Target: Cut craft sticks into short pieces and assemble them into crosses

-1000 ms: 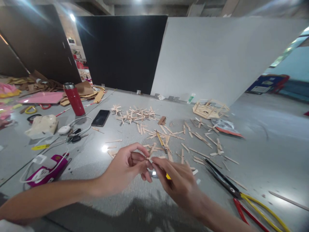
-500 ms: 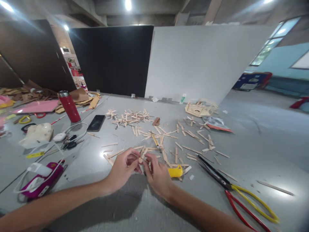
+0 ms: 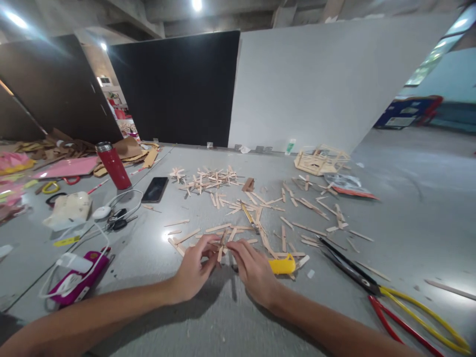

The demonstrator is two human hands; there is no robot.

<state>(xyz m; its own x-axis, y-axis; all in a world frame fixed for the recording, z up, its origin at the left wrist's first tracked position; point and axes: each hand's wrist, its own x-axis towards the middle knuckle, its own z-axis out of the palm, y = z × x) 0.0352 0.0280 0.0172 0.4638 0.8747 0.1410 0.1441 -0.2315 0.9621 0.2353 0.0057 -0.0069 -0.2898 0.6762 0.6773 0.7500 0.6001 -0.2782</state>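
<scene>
Between my two hands is a small star-like piece [image 3: 221,249] made of short wooden craft sticks, its arms pointing several ways. Thumb and fingers of my left hand [image 3: 190,270] pinch it from the left. From the right, the fingertips of my right hand [image 3: 257,271] close on one of its arms, partly hiding it. Beside my right hand lies a tool with a yellow handle [image 3: 282,266]. Just beyond my fingers, loose cut craft sticks [image 3: 223,228] are scattered, with a yellow cutter knife [image 3: 250,218] lying among them.
Large shears [image 3: 366,282] with red and yellow handles lie at right. Farther back are a pile of stick stars [image 3: 213,179], a wooden stick frame [image 3: 322,162] and a plastic packet [image 3: 349,184]. At left are a phone [image 3: 155,189], red bottle [image 3: 113,166] and purple box [image 3: 80,277].
My hands have drawn slightly apart around the stick star, so more of its arms show. The view has shifted, moving the table's things rightward in the picture.
</scene>
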